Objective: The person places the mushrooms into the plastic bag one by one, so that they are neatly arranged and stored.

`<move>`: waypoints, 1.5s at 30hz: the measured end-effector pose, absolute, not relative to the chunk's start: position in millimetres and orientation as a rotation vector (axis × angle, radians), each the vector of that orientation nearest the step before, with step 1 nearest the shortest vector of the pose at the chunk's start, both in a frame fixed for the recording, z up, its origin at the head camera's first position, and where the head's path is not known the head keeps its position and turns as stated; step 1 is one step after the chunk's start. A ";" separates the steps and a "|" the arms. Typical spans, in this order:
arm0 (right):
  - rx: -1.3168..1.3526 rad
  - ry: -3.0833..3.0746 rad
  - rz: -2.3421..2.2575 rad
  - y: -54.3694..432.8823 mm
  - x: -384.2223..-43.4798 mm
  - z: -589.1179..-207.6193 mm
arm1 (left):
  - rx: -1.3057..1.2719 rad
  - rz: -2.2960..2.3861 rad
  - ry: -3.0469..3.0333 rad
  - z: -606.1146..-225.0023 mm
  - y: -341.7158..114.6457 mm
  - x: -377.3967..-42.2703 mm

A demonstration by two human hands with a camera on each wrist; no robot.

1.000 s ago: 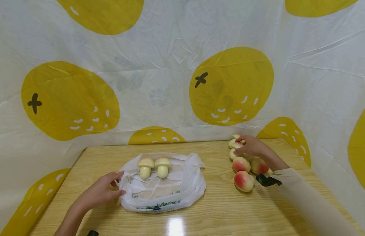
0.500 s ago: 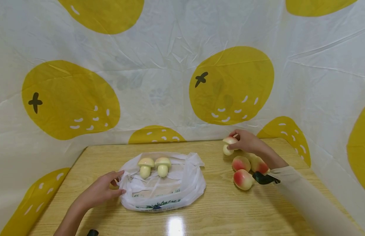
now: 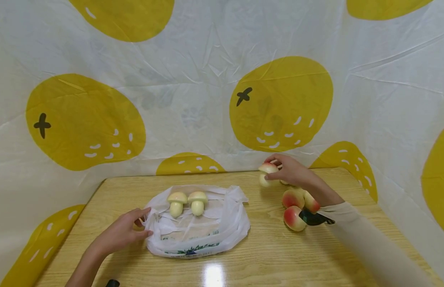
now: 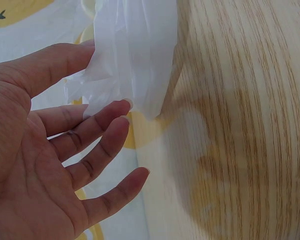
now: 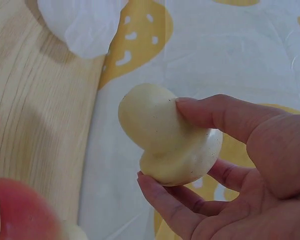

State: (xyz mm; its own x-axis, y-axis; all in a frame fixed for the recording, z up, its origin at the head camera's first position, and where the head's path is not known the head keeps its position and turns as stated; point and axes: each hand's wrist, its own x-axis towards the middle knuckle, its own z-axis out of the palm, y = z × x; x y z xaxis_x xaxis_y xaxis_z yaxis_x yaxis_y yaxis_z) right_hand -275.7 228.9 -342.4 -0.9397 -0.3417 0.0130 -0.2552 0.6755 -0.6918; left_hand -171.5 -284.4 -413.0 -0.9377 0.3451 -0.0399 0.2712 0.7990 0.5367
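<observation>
My right hand [image 3: 288,171] holds a toy mushroom [image 5: 164,135] with a red-tinged cap and a pale stem. The thumb presses one side and the fingers support the other. It is held up near the table's back edge. At the left, my left hand [image 3: 121,231] touches the side of a white plastic bag [image 3: 234,223], thumb and fingertips spread along its edge. In the left wrist view the fingers [image 4: 112,142] look relaxed, with one fingertip partly behind the plastic. Two toy mushrooms [image 3: 177,204] lie side by side on the opened bag.
Red-and-yellow toy peaches [image 3: 294,218] sit right of the bag, below my right forearm, partly covered by a dark strap piece [image 3: 315,218]. Another pale piece [image 3: 284,182] shows under the right hand. A fruit-print cloth [image 3: 193,99] hangs behind the wooden table [image 3: 265,259].
My right hand has picked up the mushroom from the back of the pile and carried it left. The left hand and the bag have stayed in place.
</observation>
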 end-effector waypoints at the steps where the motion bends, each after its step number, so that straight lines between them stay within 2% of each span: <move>1: -0.502 2.763 -1.117 226.4 -275.3 -341.9 | 0.495 0.815 2.851 -413.1 -284.4 -171.5; 27: -0.631 2.622 -1.209 153.5 -264.5 -339.6 | 0.500 0.805 2.858 -413.4 -285.3 -171.1; 45: -0.737 2.663 -1.085 115.9 -264.1 -352.2 | 0.502 0.814 2.848 -412.9 -285.2 -171.7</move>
